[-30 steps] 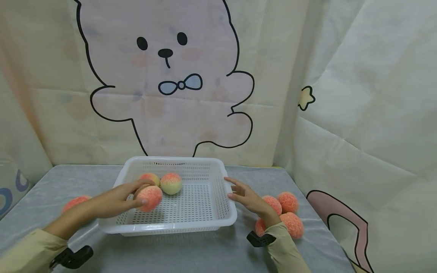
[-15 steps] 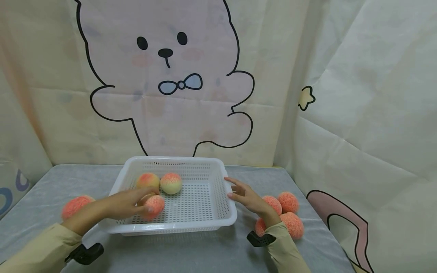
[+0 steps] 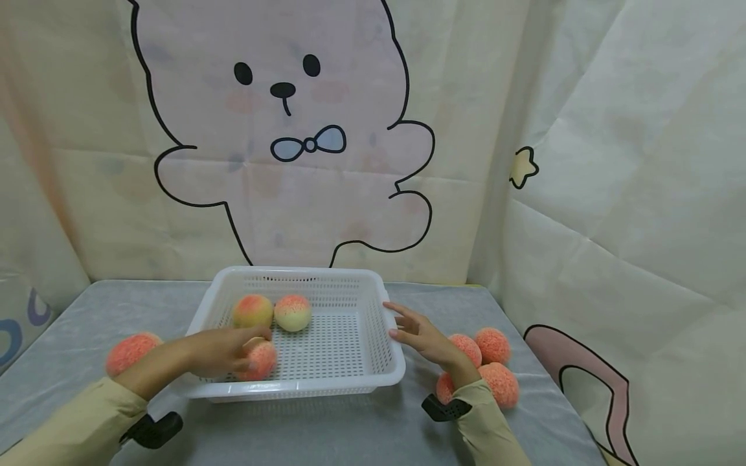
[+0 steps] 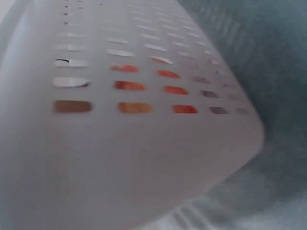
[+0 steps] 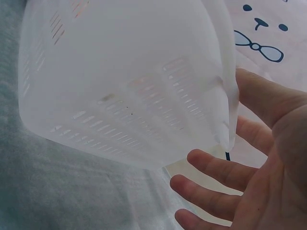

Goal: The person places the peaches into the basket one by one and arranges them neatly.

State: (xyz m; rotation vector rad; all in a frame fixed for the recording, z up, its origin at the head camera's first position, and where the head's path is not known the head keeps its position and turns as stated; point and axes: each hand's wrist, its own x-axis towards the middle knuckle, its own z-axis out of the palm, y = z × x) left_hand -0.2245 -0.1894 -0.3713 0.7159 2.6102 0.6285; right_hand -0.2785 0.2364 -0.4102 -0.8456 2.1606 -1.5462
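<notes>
A white slotted plastic basket (image 3: 291,387) stands on the grey cloth. Low in its near left part, my left hand (image 3: 218,351) holds a pink-red peach (image 3: 260,361) with thumb and fingers curled about it. Behind it in the basket sit a yellow-red peach (image 3: 253,310) and a paler peach (image 3: 293,313), side by side. The left wrist view is filled by the basket wall (image 4: 110,158); red shows through its slots, and the hand's grip is hidden there. At the basket's right rim rests my right hand (image 3: 424,336), its fingers (image 5: 216,170) spread and loosely bent.
Left of the basket, partly behind my left forearm, lies another peach (image 3: 131,353). Several pink-red peaches (image 3: 494,344) are grouped on the cloth (image 3: 291,433) by my right wrist. A printed curtain (image 3: 454,213) hangs behind the table.
My left hand has lowered the peach toward the near left part of the basket, uncovering the yellow-red peach behind. My right hand has stayed at the rim.
</notes>
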